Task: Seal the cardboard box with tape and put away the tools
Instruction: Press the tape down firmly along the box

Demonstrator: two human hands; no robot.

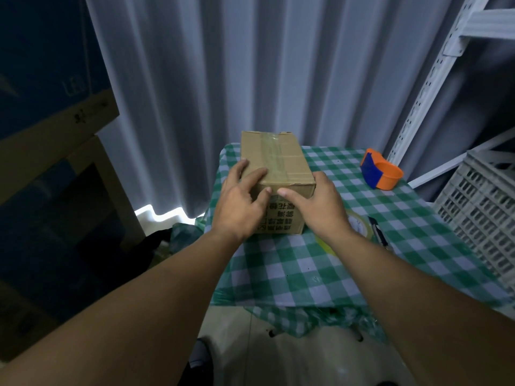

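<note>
A brown cardboard box (274, 160) lies on the green checked tablecloth (292, 268), with clear tape along its top seam. My left hand (241, 203) rests on the box's near left corner, fingers spread over the top and front. My right hand (317, 207) presses against the near right edge, thumb on the printed front face. An orange and blue tape dispenser (380, 169) stands at the table's far right. A roll of clear tape (358, 221) and a dark utility knife (379, 232) lie just right of my right wrist.
A white plastic crate (485, 215) stands at the right of the table, under a white metal rack (434, 79). Grey curtains hang behind. Large cardboard boxes (55, 129) are stacked at the left. The floor shows below the table's front edge.
</note>
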